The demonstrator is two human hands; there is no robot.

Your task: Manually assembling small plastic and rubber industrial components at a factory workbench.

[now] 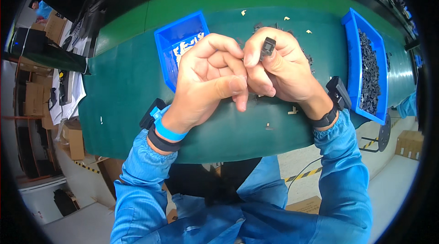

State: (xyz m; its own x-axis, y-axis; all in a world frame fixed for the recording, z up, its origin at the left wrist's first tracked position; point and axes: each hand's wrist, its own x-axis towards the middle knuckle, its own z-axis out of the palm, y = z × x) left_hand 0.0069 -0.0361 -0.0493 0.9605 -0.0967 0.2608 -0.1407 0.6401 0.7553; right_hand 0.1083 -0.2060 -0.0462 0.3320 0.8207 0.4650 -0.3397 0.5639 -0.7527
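Both hands are raised over the middle of the green table, their fingertips meeting. My right hand pinches a small black plastic part between thumb and index finger, its hollow end turned up. Beside it my left hand is closed, the thumb resting against curled fingers. Whether anything lies between those fingertips is hidden. Behind the left hand stands a blue bin with small cream-coloured plastic pieces. At the right a longer blue bin is filled with many small black parts.
Loose cream pieces and black parts are scattered on the green tabletop, some behind my right hand. A blue wrist strap circles my left wrist. Cardboard boxes are stacked at the far left, and a round stool stands at the right.
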